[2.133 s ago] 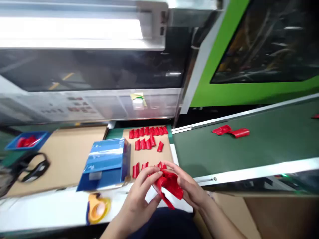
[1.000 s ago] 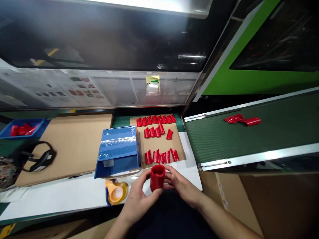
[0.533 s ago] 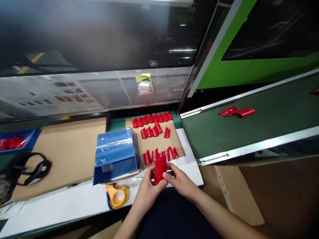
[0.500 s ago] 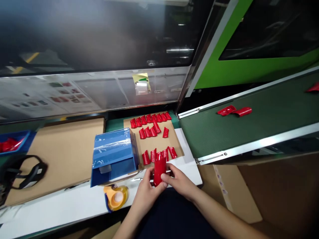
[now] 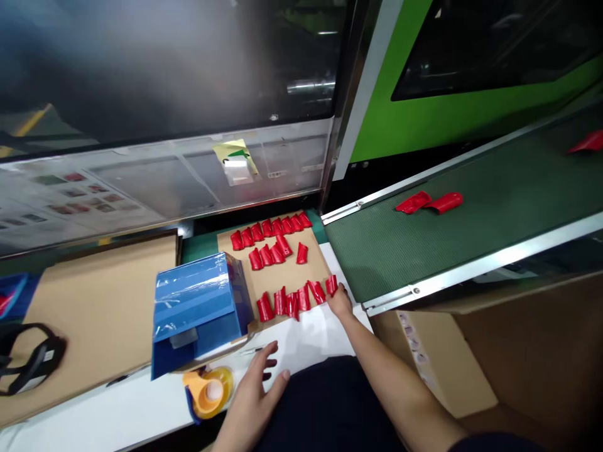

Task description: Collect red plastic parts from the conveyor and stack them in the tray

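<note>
At the right front corner of a cardboard sheet (image 5: 277, 276), my right hand (image 5: 340, 302) grips a curved red plastic part (image 5: 331, 285) at its lower end. Beside it, along the sheet's front edge, stands a row of similar red parts (image 5: 303, 298). More of these red parts (image 5: 257, 231) form rows at the back and middle of the sheet. My left hand (image 5: 254, 392) hovers over the front edge of the white table (image 5: 301, 339), fingers apart and holding nothing. A thin pen-like tool (image 5: 251, 351) lies just beyond its fingertips.
A blue bin (image 5: 193, 295) stands left of the red parts, with an orange tape dispenser (image 5: 207, 392) in front. The green conveyor belt (image 5: 377, 251) at right carries several red parts (image 5: 445, 202). An open cardboard box (image 5: 447, 364) sits below it. A black strap (image 5: 35, 358) lies far left.
My right hand has carried the red part from in front of my body to the sheet's right front corner. My left hand has let go of it and drawn back left. The view has shifted.
</note>
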Demonstrator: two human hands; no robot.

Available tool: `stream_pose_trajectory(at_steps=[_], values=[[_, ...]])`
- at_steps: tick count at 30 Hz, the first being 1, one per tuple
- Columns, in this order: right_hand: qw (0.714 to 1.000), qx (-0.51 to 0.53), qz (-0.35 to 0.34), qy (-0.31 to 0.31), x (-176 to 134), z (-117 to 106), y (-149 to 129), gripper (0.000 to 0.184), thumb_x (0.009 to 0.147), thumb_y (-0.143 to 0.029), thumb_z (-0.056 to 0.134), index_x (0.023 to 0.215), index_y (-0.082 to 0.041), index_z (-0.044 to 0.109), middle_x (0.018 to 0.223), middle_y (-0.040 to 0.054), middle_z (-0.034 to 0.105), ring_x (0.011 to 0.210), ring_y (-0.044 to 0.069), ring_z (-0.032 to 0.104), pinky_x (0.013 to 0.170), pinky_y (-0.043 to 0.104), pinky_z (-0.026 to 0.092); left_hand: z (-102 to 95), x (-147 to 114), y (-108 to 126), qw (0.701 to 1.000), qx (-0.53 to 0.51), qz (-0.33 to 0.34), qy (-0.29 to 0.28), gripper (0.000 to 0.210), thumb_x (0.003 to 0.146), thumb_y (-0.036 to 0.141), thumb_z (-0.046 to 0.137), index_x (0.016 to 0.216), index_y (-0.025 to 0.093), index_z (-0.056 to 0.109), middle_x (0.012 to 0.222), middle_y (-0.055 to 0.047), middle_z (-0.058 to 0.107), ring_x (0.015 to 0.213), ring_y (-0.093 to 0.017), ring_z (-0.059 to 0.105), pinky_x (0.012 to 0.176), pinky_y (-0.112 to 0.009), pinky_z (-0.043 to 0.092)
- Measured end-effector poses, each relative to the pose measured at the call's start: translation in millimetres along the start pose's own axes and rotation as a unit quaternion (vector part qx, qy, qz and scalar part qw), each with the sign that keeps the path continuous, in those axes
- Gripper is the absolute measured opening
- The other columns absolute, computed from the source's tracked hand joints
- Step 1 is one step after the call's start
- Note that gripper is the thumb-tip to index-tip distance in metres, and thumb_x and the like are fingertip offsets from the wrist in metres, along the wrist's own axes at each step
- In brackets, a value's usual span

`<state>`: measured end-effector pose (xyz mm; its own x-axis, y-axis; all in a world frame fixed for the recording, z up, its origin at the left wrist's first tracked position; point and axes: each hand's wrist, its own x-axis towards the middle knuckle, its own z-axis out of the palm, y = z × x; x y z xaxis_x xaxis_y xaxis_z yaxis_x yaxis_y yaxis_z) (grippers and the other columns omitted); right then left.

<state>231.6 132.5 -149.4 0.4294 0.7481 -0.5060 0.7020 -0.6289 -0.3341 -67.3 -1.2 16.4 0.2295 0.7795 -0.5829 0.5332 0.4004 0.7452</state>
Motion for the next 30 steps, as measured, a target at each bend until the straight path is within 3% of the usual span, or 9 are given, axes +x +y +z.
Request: stream_pose_trajectory(at_steps=[3,6,13,15,18,22,27,30], values=[[1.0,-0.009,0.018,0.001,23,10,-1,0.054,0.094,-0.037,0.055,0.138,-0.011,0.039,0.122,0.0145,0.061,0.11,0.03,0.062,0.088,0.038,0.047,-0.2,-8,-6,1.0,0.005,-0.028,-0.008,0.07,0.096,0.072,0.037,0.15,0.027,0.029,0.149,-0.004,0.039,0.127,-0.014,0.049,0.103,-0.03,0.047],[1.0,-0.009,0.009,-0.024,35,15,0,0.053,0.092,-0.032,0.054,0.14,-0.013,0.039,0.121,0.0127,0.062,0.107,0.028,0.063,0.083,0.035,0.046,-2.1,-16,-10,0.999,0.005,-0.042,-0.003,0.064,0.099,0.07,0.036,0.147,0.028,0.03,0.151,-0.001,0.038,0.13,-0.012,0.047,0.109,-0.029,0.044],[0.997,-0.01,-0.058,-0.052,48,31,11,0.041,0.088,-0.036,0.056,0.125,-0.018,0.06,0.117,0.0082,0.062,0.106,0.024,0.062,0.087,0.029,0.045,-0.2,-18,-16,0.998,-0.021,-0.056,0.011,0.066,0.098,0.071,0.037,0.146,0.027,0.032,0.152,0.0,0.036,0.131,-0.011,0.046,0.111,-0.027,0.043],[0.996,-0.005,-0.073,-0.056,48,35,11,0.039,0.088,-0.034,0.055,0.123,-0.017,0.062,0.119,0.0076,0.063,0.109,0.024,0.06,0.09,0.028,0.044,2.2,-17,-14,0.998,-0.029,-0.052,0.024,0.065,0.098,0.071,0.039,0.146,0.027,0.034,0.151,-0.001,0.038,0.131,-0.012,0.046,0.11,-0.027,0.044],[0.997,-0.018,-0.063,-0.045,45,37,9,0.044,0.089,-0.034,0.053,0.128,-0.015,0.061,0.13,0.0139,0.056,0.118,0.029,0.056,0.1,0.033,0.041,5.0,-18,-3,0.999,-0.019,-0.045,0.023,0.064,0.099,0.067,0.039,0.145,0.024,0.035,0.147,-0.004,0.041,0.129,-0.013,0.047,0.109,-0.03,0.045],[0.997,-0.01,-0.049,-0.053,41,31,8,0.049,0.091,-0.041,0.053,0.133,-0.016,0.058,0.128,0.0141,0.053,0.118,0.03,0.055,0.102,0.035,0.041,6.0,-18,11,0.996,-0.035,-0.043,0.076,0.061,0.097,0.064,0.043,0.142,0.022,0.043,0.139,-0.005,0.05,0.124,-0.015,0.052,0.103,-0.032,0.048],[0.997,0.021,-0.042,-0.065,34,20,10,0.061,0.089,-0.04,0.058,0.142,-0.012,0.051,0.127,0.0151,0.052,0.118,0.03,0.055,0.099,0.034,0.041,3.1,-7,-2,0.999,0.014,-0.044,-0.02,0.07,0.098,0.073,0.034,0.149,0.026,0.029,0.15,-0.004,0.039,0.131,-0.014,0.046,0.105,-0.029,0.045],[0.995,0.045,-0.051,-0.068,30,13,10,0.068,0.085,-0.038,0.062,0.147,-0.013,0.048,0.127,0.0147,0.052,0.118,0.028,0.055,0.1,0.031,0.041,6.2,0,-8,1.0,0.02,-0.019,-0.005,0.071,0.097,0.075,0.035,0.149,0.027,0.03,0.151,-0.002,0.039,0.131,-0.012,0.046,0.109,-0.027,0.044]])
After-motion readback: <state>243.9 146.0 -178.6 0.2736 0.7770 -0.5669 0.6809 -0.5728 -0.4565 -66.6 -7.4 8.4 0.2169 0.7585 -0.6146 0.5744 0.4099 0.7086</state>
